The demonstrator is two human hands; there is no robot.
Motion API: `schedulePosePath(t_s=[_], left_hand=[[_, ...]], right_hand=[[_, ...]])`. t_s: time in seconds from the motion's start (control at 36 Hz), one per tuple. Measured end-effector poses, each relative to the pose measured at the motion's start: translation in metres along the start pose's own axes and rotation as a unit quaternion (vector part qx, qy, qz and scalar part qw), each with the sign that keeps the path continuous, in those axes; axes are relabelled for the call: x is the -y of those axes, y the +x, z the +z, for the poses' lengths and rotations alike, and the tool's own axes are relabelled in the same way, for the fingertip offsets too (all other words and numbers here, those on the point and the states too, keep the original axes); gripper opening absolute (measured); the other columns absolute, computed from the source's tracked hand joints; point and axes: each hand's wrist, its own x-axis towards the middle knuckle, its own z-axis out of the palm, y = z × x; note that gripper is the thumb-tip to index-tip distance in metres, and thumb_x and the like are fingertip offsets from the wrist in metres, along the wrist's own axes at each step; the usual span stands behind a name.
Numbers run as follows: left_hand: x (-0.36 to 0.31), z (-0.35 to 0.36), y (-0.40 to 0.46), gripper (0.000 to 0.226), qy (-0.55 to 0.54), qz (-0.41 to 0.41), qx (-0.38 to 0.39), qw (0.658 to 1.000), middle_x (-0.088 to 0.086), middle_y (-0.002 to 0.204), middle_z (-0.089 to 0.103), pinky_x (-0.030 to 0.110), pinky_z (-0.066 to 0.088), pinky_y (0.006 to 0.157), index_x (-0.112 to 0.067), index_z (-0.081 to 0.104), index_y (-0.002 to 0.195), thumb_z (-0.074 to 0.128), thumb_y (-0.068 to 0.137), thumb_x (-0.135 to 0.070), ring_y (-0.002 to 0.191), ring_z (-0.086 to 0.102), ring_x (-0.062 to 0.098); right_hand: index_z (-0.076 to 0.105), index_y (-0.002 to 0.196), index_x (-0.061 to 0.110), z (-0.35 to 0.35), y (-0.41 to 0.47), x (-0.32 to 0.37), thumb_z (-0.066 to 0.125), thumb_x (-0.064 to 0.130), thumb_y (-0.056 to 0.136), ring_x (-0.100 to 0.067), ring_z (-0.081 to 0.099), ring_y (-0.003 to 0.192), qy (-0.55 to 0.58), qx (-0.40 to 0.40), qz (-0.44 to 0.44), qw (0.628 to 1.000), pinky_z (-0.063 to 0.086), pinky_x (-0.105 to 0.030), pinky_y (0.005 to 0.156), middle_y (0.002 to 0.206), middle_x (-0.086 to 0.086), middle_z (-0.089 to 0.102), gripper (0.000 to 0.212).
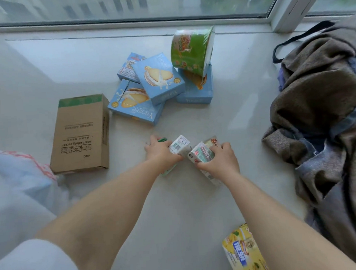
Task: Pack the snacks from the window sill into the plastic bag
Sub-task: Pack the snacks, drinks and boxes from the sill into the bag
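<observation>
both hands on the sill (196, 205), each curled round a small white carton: left hand (160, 151) grips left carton (180, 145), right hand (220, 160) grips right carton (201, 154), cartons just beside each other. blue boxes (157, 78) and green bowl (191, 50) piled behind. bag (22, 178) at left edge.

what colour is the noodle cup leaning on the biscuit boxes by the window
The noodle cup is mostly green with a white rim, in the head view.
</observation>
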Motion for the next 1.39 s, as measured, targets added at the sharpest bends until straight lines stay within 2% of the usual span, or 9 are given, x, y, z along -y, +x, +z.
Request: schedulePosePath(t_s=[0.19,0.39,0.61,0.72,0.81,0.94,1.06,1.17,1.39], left_hand=[[0.045,-0.022,-0.059,0.038,-0.132,-0.051,-0.029,0.989,-0.001,0.126,0.029,0.035,0.051,0.061,-0.031,0.063,0.107,0.071,0.072,-0.045,0.118,0.040,0.026],[0.080,-0.067,-0.124,0.038,-0.239,0.004,-0.133,0.962,-0.002,0.109,0.034,0.039,0.047,0.096,-0.021,0.065,0.097,0.073,0.070,-0.047,0.109,0.048,0.019],[0.114,-0.122,-0.218,0.025,-0.395,0.114,-0.208,0.888,-0.001,0.109,0.042,0.033,0.047,0.095,-0.037,0.061,0.083,0.076,0.064,-0.045,0.110,0.051,0.015],[0.152,-0.151,-0.254,0.031,-0.401,0.147,-0.279,0.860,-0.004,0.110,0.044,0.037,0.051,0.093,-0.040,0.062,0.087,0.077,0.062,-0.050,0.107,0.055,0.013],[0.194,-0.173,-0.273,0.034,-0.401,0.150,-0.329,0.842,-0.005,0.108,0.045,0.039,0.052,0.091,-0.049,0.058,0.086,0.070,0.056,-0.059,0.108,0.055,0.016],[0.281,-0.206,-0.296,0.044,-0.347,0.098,-0.425,0.830,-0.003,0.109,0.045,0.042,0.051,0.091,-0.030,0.064,0.105,0.071,0.065,-0.047,0.109,0.052,0.023],[0.355,-0.222,-0.301,0.047,-0.302,0.055,-0.432,0.848,-0.005,0.111,0.044,0.036,0.047,0.095,-0.016,0.069,0.106,0.078,0.067,-0.042,0.108,0.053,0.017],[0.407,-0.223,-0.296,0.045,-0.238,0.053,-0.402,0.883,-0.002,0.117,0.046,0.017,0.037,0.091,-0.014,0.068,0.112,0.081,0.071,-0.027,0.109,0.052,0.013],[0.441,-0.198,-0.275,0.046,-0.191,0.106,-0.290,0.932,-0.003,0.126,0.042,0.031,0.041,0.095,-0.024,0.065,0.117,0.075,0.075,-0.040,0.116,0.041,0.012]], right_hand=[[0.060,0.109,0.014,0.001,-0.057,0.029,0.070,0.050,0.073,-0.022,0.055,0.099,0.094,-0.064,0.033,0.993,0.039,-0.026,0.078,0.106,-0.007,0.053,0.051],[0.066,0.097,0.016,-0.007,-0.121,0.079,0.074,0.045,0.070,-0.020,0.060,0.094,0.201,-0.130,-0.018,0.971,0.049,-0.034,0.082,0.100,-0.004,0.061,0.040],[0.063,0.081,0.026,-0.014,-0.190,0.166,0.076,0.034,0.074,-0.011,0.064,0.080,0.344,-0.139,-0.151,0.916,0.050,-0.019,0.065,0.092,-0.001,0.067,0.016],[0.058,0.076,0.033,-0.003,-0.224,0.216,0.076,0.031,0.075,-0.015,0.067,0.082,0.368,-0.120,-0.216,0.896,0.056,-0.032,0.071,0.092,-0.003,0.069,0.018],[0.059,0.076,0.028,0.010,-0.247,0.254,0.077,0.033,0.073,-0.012,0.065,0.078,0.381,-0.097,-0.253,0.884,0.054,-0.027,0.068,0.088,0.000,0.069,0.019],[0.059,0.082,0.027,0.048,-0.282,0.317,0.073,0.025,0.080,0.008,0.061,0.067,0.374,-0.036,-0.318,0.870,0.047,-0.010,0.058,0.080,0.013,0.065,0.015],[0.059,0.099,0.018,0.092,-0.305,0.357,0.073,0.027,0.080,0.005,0.057,0.073,0.324,0.001,-0.348,0.880,0.043,-0.008,0.061,0.086,0.013,0.063,0.025],[0.054,0.110,0.015,0.131,-0.315,0.378,0.073,0.031,0.080,-0.012,0.059,0.095,0.239,0.024,-0.354,0.904,0.048,-0.030,0.083,0.102,0.005,0.062,0.039],[0.051,0.115,0.017,0.163,-0.309,0.378,0.072,0.027,0.079,-0.014,0.057,0.102,0.141,0.086,-0.333,0.928,0.050,-0.034,0.086,0.109,0.004,0.059,0.043]])
